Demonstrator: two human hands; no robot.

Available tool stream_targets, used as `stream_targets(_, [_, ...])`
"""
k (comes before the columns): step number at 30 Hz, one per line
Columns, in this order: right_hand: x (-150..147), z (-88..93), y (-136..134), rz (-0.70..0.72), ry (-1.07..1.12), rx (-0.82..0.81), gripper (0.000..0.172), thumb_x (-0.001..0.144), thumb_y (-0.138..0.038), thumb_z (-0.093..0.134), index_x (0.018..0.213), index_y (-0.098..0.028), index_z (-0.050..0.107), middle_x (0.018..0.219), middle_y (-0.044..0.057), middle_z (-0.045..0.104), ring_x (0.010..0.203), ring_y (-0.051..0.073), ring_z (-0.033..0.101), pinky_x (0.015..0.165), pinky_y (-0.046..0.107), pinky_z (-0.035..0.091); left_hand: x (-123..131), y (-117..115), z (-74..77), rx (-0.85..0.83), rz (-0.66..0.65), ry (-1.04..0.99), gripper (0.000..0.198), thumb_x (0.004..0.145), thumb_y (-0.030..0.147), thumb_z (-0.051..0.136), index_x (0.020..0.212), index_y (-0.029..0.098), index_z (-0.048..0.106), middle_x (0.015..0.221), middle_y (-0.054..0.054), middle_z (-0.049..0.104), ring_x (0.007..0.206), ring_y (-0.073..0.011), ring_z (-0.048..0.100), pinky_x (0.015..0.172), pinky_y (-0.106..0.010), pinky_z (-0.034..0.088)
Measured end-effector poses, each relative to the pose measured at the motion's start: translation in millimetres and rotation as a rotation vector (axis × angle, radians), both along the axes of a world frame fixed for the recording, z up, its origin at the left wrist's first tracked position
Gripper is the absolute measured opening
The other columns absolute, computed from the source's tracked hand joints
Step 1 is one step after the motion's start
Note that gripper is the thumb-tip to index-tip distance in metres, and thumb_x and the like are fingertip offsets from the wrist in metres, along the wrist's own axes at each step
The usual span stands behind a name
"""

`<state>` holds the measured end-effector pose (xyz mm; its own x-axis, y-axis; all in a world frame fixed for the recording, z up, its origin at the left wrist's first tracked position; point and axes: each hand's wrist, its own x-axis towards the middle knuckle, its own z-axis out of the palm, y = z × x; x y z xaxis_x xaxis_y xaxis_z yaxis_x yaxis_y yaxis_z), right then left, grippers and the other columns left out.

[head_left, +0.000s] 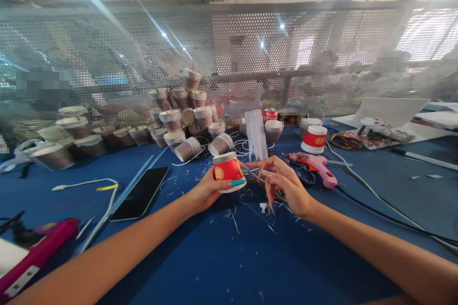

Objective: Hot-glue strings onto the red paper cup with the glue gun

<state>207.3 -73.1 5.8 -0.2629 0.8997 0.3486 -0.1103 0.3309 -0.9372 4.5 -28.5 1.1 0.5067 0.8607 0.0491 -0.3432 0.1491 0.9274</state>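
My left hand (204,193) is wrapped round a small red and white paper cup (227,172) with a gold emblem, its thumb across the front. The cup tilts slightly. Just right of it, my right hand (288,185) has its fingers apart, the index finger stretched towards the cup's side. I cannot tell whether that finger touches the cup. Thin brown strands (255,176) lie between the cup and my right hand, partly hidden by the fingers. Behind stands a bundle of white strips (256,134).
Stacked twine-wrapped cups (171,121) stand along the back. A pink glue gun (324,170) with a cable and another red cup (315,139) are on the right. A phone (141,194) and a magenta tool (46,243) lie left on the blue table (222,267). Perforated metal screens (243,38) rise behind.
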Motion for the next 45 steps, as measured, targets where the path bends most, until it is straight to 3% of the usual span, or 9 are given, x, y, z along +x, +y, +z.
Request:
stream_targets(3, [2.8, 2.9, 0.7, -0.159, -0.104, 0.036, 0.026, 0.086, -0.040, 0.040, 0.071, -0.019, 0.042, 0.076, 0.003, 0.066, 0.031, 0.005, 0.041, 0.032, 0.021, 0.029, 0.7, 0.1, 0.6, -0.009, 0.034, -0.024, 0.055, 0.048, 0.014, 0.079, 0.099, 0.012, 0.060, 0.093, -0.008, 0.068, 0.085, -0.0191, 0.063, 0.082, -0.031, 0.048])
stream_targets(6, [8.6, 3.7, 6.4, -0.418, -0.330, 0.122, 0.023, 0.086, -0.037, 0.038, 0.071, -0.021, 0.040, 0.062, 0.000, 0.059, 0.040, 0.009, 0.046, 0.041, 0.024, 0.035, 1.3, -1.2, 1.5, -0.023, 0.063, -0.015, 0.056, 0.048, 0.013, 0.079, 0.100, 0.013, 0.060, 0.093, -0.007, 0.068, 0.085, -0.0195, 0.063, 0.082, -0.032, 0.047])
stream_targets(10, [18.2, 3.1, 17.6, -0.754, -0.789, 0.195, 0.011, 0.078, -0.029, 0.044, 0.083, -0.020, 0.039, 0.084, 0.007, 0.054, 0.072, 0.019, 0.054, 0.063, 0.032, 0.041, 0.7, -1.3, 0.5, -0.029, 0.086, -0.030, 0.055, 0.049, 0.010, 0.078, 0.100, 0.014, 0.059, 0.092, -0.006, 0.068, 0.086, -0.0189, 0.063, 0.083, -0.031, 0.046])
stream_targets(16, [39.6, 17.4, 26.3, -1.004, -1.170, 0.010, 0.031, 0.080, -0.030, 0.040, 0.102, -0.009, 0.043, 0.105, 0.020, 0.045, 0.077, 0.027, 0.058, 0.062, 0.037, 0.042, 0.0, 4.3, -2.7, -0.004, 0.238, -0.120, 0.050, 0.054, 0.005, 0.074, 0.100, 0.016, 0.058, 0.094, -0.004, 0.067, 0.093, -0.0198, 0.061, 0.093, -0.036, 0.043])
stream_targets(20, [53.0, 22.5, 29.8, -1.126, -1.345, -0.179, 0.050, 0.079, -0.035, 0.046, 0.112, 0.003, 0.042, 0.113, 0.032, 0.042, 0.100, 0.042, 0.051, 0.071, 0.044, 0.043, 0.8, 6.9, -3.4, 0.054, 0.358, -0.167, 0.049, 0.057, 0.007, 0.073, 0.102, 0.019, 0.057, 0.092, -0.001, 0.067, 0.096, -0.0197, 0.061, 0.097, -0.038, 0.041])
stream_targets(23, [58.4, 21.0, 32.6, -1.144, -1.428, -0.282, 0.058, 0.077, -0.038, 0.051, 0.113, 0.007, 0.045, 0.115, 0.035, 0.043, 0.111, 0.044, 0.043, 0.079, 0.048, 0.040, 1.0, 5.3, -2.7, 0.053, 0.337, -0.140, 0.048, 0.057, 0.008, 0.074, 0.101, 0.018, 0.058, 0.093, -0.002, 0.068, 0.098, -0.0206, 0.061, 0.096, -0.038, 0.042])
stream_targets(33, [70.2, 18.4, 43.4, -1.062, -1.417, -0.507, 0.076, 0.069, -0.053, 0.054, 0.122, 0.000, 0.041, 0.117, 0.031, 0.050, 0.111, 0.042, 0.049, 0.084, 0.049, 0.037, -0.8, 0.6, -3.5, 0.019, 0.174, -0.057, 0.052, 0.050, 0.012, 0.080, 0.098, 0.018, 0.061, 0.101, -0.006, 0.066, 0.103, -0.0248, 0.058, 0.098, -0.041, 0.039])
stream_targets(40, [81.3, 14.7, 49.0, -0.946, -1.346, -0.375, 0.074, 0.073, -0.040, 0.057, 0.123, 0.007, 0.029, 0.102, 0.030, 0.059, 0.103, 0.037, 0.057, 0.078, 0.040, 0.044, -0.8, -1.6, -0.9, -0.020, 0.178, -0.030, 0.056, 0.049, 0.009, 0.080, 0.101, 0.015, 0.061, 0.099, -0.007, 0.067, 0.096, -0.0230, 0.060, 0.093, -0.038, 0.041])
stream_targets(45, [88.6, 14.1, 54.4, -0.914, -1.202, -0.371, 0.076, 0.067, -0.038, 0.063, 0.120, 0.007, 0.032, 0.092, 0.029, 0.063, 0.092, 0.037, 0.062, 0.071, 0.040, 0.046, -0.7, -1.0, -0.6, -0.036, 0.178, -0.031, 0.055, 0.049, 0.009, 0.079, 0.100, 0.015, 0.061, 0.096, -0.006, 0.068, 0.093, -0.0213, 0.061, 0.092, -0.036, 0.042])
